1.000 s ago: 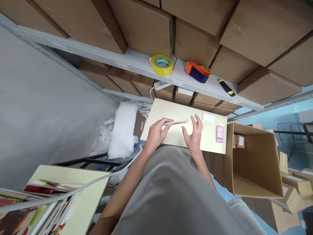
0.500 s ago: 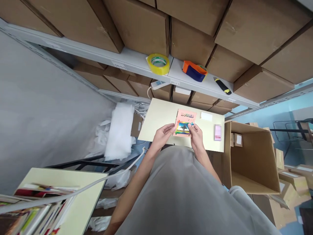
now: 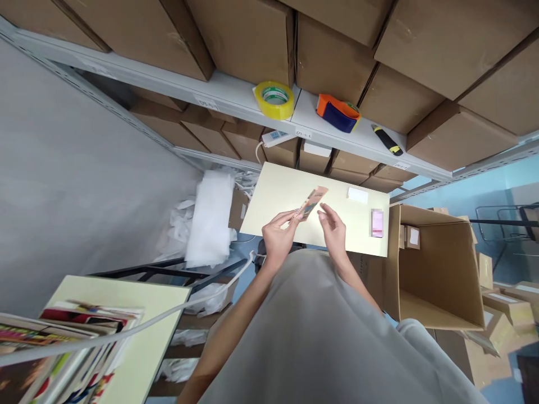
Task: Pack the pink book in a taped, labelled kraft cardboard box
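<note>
My left hand (image 3: pixel 278 231) pinches the lower corner of a thin pink booklet (image 3: pixel 310 202) and holds it tilted, nearly edge-on, above the pale yellow table (image 3: pixel 278 196). Just to the right of the booklet, my right hand (image 3: pixel 332 227) hovers with its fingers apart and nothing in them. A white card (image 3: pixel 357 194) and a pink phone (image 3: pixel 377 222) lie on the table to the right of my hands.
An open cardboard box (image 3: pixel 438 269) stands right of the table. The shelf above carries a yellow tape roll (image 3: pixel 274 99), an orange tape dispenser (image 3: pixel 338 112) and a utility knife (image 3: pixel 387 140). Books (image 3: pixel 63 342) are stacked at lower left. White packing foam (image 3: pixel 208 219) lies at left.
A second ago the booklet lay flat under both hands. Both hands then held it cover up. Now the right hand has let go and the left hand tilts it edge-on.
</note>
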The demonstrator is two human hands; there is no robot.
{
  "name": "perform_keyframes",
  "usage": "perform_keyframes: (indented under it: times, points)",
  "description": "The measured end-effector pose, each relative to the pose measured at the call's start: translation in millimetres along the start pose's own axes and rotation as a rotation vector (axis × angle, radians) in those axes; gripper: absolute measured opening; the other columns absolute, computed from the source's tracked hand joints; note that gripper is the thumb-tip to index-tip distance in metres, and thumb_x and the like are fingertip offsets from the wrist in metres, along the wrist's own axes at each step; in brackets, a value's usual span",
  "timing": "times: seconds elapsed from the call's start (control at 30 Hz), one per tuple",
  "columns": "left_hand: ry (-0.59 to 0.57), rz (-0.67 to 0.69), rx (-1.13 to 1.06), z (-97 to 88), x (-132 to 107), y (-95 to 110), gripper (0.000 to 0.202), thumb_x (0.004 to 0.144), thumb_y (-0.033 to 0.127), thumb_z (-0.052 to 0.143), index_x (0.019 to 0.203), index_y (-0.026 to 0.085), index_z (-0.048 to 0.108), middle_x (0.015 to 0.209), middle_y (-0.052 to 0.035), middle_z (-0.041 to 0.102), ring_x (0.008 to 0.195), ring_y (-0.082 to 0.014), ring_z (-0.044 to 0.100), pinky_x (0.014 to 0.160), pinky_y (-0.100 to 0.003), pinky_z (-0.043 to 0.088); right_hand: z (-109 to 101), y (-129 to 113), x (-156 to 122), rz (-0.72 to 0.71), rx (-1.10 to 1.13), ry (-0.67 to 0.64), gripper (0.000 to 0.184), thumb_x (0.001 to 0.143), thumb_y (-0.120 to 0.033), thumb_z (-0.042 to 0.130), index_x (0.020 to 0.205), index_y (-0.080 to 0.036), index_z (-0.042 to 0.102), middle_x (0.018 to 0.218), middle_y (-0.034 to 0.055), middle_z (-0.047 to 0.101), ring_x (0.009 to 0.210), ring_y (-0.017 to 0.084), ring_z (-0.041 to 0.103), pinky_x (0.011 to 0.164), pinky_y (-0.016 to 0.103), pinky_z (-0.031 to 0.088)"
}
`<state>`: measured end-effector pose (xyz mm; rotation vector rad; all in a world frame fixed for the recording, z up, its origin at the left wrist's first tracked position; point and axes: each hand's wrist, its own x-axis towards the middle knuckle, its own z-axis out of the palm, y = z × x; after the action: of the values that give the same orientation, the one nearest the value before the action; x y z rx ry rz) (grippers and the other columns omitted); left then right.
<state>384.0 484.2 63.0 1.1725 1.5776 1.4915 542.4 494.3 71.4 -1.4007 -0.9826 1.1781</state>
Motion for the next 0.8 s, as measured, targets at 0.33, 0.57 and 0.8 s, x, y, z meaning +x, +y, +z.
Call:
perform_keyframes:
  times: [0.33, 0.57, 0.8]
  points:
    - [-0.073, 0.085, 0.109, 4.6, -16.9, 5.5, 0.053, 0.098, 0.055, 0.089, 0.140, 0.024, 0.083, 0.146, -0.0170, 0.080, 0.133, -0.0338, 0.076, 0.121, -0.054, 0.060, -7.1, -13.1, -2.4, 0.063, 0.170, 0.005, 0.060, 0.085, -0.075, 0.090, 0.110, -0.020, 0.082, 0.111, 0.0109, 0.091, 0.107, 0.031, 0.086, 0.095, 0.045, 0.073]
    - [-0.178, -0.542, -0.510, 3.2, -12.2, -4.4, 0.067, 0.077, 0.077, 0.097, 0.108, 0.018, 0.089, 0.111, -0.0138, 0.087, 0.107, -0.0306, 0.083, 0.097, -0.043, 0.068, -7.9, -12.6, -2.0, 0.107, 0.212, -0.137, 0.064, 0.085, -0.075, 0.093, 0.116, -0.019, 0.084, 0.116, 0.0124, 0.091, 0.110, 0.033, 0.088, 0.101, 0.051, 0.074]
    - [0.068, -0.276, -0.268, 1.8, -15.0, 3.3, 0.050, 0.088, 0.068, 0.093, 0.104, 0.021, 0.092, 0.105, -0.0092, 0.087, 0.097, -0.0245, 0.080, 0.091, -0.037, 0.067, -12.7, -8.0, -2.8, -0.078, 0.007, 0.045, 0.067, 0.096, -0.069, 0.084, 0.145, -0.024, 0.078, 0.159, 0.0170, 0.076, 0.140, 0.034, 0.079, 0.122, 0.056, 0.064]
